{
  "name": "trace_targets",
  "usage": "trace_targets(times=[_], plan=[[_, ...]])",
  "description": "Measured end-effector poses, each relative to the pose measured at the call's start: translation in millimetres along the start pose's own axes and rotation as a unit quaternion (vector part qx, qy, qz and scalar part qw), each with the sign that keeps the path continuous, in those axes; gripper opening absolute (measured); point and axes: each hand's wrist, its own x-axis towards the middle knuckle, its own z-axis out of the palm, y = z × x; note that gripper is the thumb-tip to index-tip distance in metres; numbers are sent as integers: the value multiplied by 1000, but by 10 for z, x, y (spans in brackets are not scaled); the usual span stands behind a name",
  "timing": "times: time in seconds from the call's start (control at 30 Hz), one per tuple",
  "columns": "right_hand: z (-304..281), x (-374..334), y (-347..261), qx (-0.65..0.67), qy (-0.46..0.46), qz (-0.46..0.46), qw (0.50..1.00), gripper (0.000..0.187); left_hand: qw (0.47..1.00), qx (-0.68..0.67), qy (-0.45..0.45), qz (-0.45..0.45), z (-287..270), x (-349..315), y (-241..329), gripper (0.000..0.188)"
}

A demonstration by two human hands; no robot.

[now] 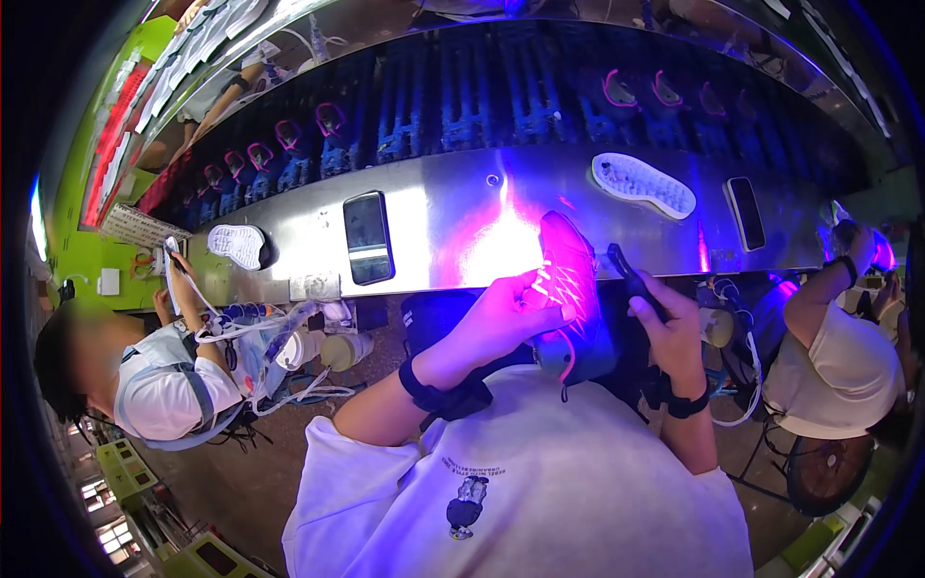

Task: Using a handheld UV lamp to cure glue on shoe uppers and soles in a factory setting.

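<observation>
Laced shoe (580, 289) in the center of the frame, toe pointing up and heel end down, is lit pink and purple over its dark body. It is held just in front of the metal bench (434, 183), whose near edge runs behind it. The left hand (513, 310) grips it from the left side, thumb and fingers pinching near the laces. The right hand (672, 328), right of center, is wrapped around a slim dark tool (631, 273) whose tip points up and left, apart from the shoe; it may be a brush, but glare and shadow make its kind hard to tell.

On the bench lie a dark phone (368, 238) left of center, a white sole (234, 246) further left, a second white sole (644, 186) at upper right, and another phone (745, 214) beyond it. Across the top of the frame, a blue slatted rack (472, 96) carries pink-edged shoe parts (330, 119). One co-worker (173, 371) sits at left, another (833, 366) at right.
</observation>
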Motion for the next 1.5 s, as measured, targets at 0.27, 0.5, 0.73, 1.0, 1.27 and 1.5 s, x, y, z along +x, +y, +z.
trace_targets(times=[0.27,0.5,0.73,1.0,1.27,1.5], plan=[[-2,-150,-3,74,-83,66,992,39,999,-15,30,22,-161,29,-37,46],[-162,-95,-354,17,-143,93,985,38,997,3,40,69,-197,-15,35,44],[-264,-89,-433,-30,-164,7,986,35,994,-8,58,97,-193,-143,188,48],[-255,-395,-406,-112,-73,51,990,35,979,64,103,166,-87,-98,76,55],[-430,-197,-412,-122,-90,-8,988,36,984,30,121,125,51,10,191,64],[-403,-167,-308,-148,-26,-66,986,37,984,-64,141,93,53,182,90,52]])
